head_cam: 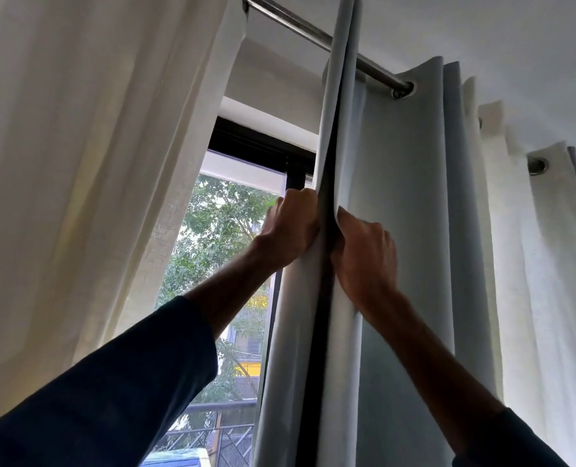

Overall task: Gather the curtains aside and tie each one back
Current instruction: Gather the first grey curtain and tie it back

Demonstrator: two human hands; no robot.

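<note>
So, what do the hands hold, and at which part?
Both hold the grey curtain at its leading edge: the left hand grips the outer fold, the right hand the fold beside it.

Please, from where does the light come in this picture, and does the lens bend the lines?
Head view: daylight enters through the window, so the left hand and right hand gripping the grey curtain are backlit, dark; the cream curtain glows; the curtain rod looks straight, though folds lean inward.

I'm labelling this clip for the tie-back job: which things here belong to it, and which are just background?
Job: grey curtain, held by left hand and right hand; cream curtain; curtain rod.
Background: window frame; tree; railing.
</note>
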